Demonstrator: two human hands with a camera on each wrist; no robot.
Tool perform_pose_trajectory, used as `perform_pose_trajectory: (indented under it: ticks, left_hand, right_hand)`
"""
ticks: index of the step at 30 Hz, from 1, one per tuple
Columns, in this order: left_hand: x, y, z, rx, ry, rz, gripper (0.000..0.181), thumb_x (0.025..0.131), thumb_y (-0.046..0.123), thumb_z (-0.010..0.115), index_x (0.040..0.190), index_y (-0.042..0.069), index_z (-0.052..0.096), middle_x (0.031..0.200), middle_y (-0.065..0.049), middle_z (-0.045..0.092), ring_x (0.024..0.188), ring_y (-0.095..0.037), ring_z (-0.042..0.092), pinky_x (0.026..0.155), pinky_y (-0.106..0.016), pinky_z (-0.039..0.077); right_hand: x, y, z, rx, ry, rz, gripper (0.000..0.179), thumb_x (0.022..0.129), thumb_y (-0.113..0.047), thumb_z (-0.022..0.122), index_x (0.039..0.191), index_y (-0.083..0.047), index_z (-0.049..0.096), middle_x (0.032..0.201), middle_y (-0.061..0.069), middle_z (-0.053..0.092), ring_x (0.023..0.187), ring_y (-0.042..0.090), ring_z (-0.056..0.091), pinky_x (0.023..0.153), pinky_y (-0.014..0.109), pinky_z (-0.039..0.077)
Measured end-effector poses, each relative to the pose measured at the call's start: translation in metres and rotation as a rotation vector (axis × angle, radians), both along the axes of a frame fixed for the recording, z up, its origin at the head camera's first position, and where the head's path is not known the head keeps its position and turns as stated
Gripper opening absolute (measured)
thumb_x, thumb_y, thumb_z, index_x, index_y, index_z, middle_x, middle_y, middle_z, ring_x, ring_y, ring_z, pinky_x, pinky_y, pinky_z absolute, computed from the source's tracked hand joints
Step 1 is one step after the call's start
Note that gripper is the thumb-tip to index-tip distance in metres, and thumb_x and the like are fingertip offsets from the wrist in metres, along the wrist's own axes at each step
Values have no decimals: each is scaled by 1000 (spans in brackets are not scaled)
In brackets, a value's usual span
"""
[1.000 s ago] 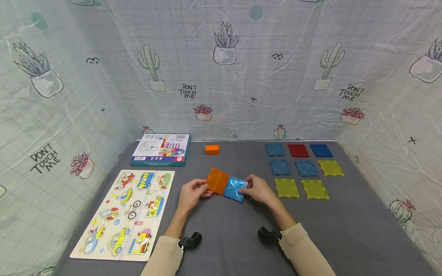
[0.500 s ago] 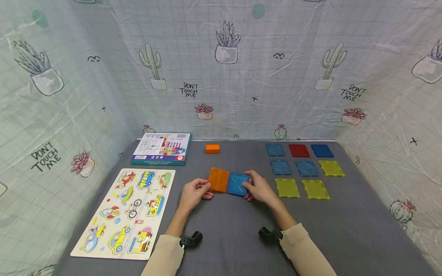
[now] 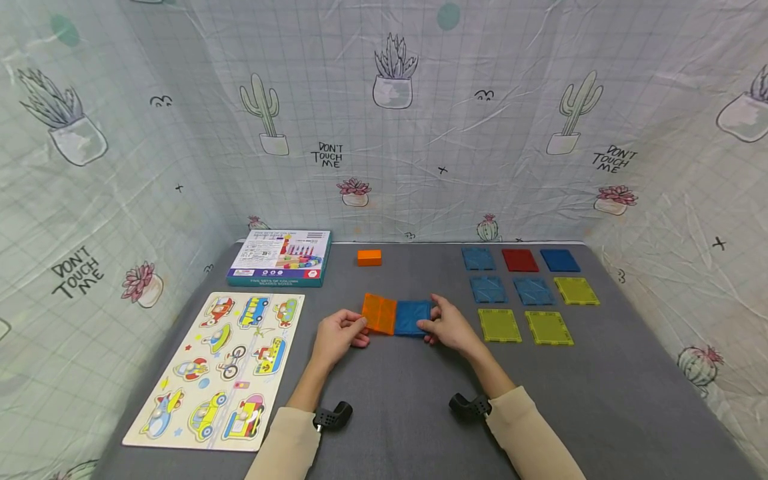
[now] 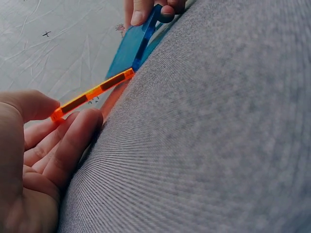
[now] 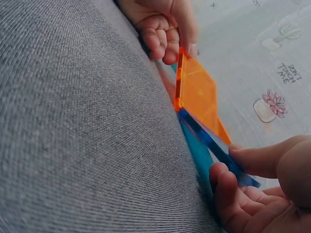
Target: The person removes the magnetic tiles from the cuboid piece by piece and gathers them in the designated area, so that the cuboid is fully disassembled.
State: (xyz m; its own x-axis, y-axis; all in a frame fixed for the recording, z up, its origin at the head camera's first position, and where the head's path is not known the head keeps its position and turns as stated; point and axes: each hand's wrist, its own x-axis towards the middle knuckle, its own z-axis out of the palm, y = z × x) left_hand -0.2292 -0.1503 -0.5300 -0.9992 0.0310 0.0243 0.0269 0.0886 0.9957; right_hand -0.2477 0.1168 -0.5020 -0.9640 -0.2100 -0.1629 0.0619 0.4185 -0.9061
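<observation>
An orange translucent magnetic tile (image 3: pixel 379 315) and a blue translucent magnetic tile (image 3: pixel 412 317) meet along one edge near the middle of the table. My left hand (image 3: pixel 336 335) pinches the orange tile's outer edge between thumb and fingers. At the other end, the fingers and thumb of my right hand (image 3: pixel 450 327) pinch the blue tile. Both wrist views show the pair bent at the joint, with the outer edges of the orange tile (image 4: pixel 92 94) and the blue tile (image 5: pixel 216 148) raised off the grey tabletop.
Flat square tiles lie at the right: several blue, a red tile (image 3: pixel 520 261) and yellow ones such as this yellow tile (image 3: pixel 499 325). An orange block (image 3: pixel 369 258) sits at the back. A boxed set (image 3: pixel 279 259) and a vehicle puzzle board (image 3: pixel 219 370) occupy the left.
The joined tiles have turned from a slant to nearly level across the view, the blue end moving away from me. They now fold upward at the outer edges. Both hands keep their holds.
</observation>
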Motion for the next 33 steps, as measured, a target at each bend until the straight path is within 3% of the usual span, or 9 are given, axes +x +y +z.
perform_pose_trajectory:
  ticks: [8,13,23,33]
  left_hand:
    - [0,3,1,-39,7,5,16,93,10,70,101,-4,69,84,-24,73,59,-25,71,55,-33,62]
    - [-1,3,-1,-89,-1,13,16,93,12,70,102,-2,68,82,-17,73,56,-18,69,55,-30,61]
    - [1,2,0,-108,-13,20,17,94,14,70,104,0,68,83,-15,74,57,-21,70,56,-30,62]
    - [-1,1,-1,-100,5,10,19,94,14,69,105,-2,67,85,-17,73,57,-19,70,57,-29,62]
  right_hand:
    - [1,1,0,64,60,-33,54,94,-11,69,139,8,45,91,12,63,62,13,64,62,30,59]
    - [1,2,1,83,59,-36,52,95,-12,67,138,7,45,92,13,64,62,14,64,63,29,59]
    - [0,4,-2,41,21,-58,38,99,-12,61,133,3,49,88,12,64,64,15,64,64,30,60]
    - [3,10,13,60,90,-126,33,100,-14,60,128,4,53,97,16,64,67,15,65,63,29,60]
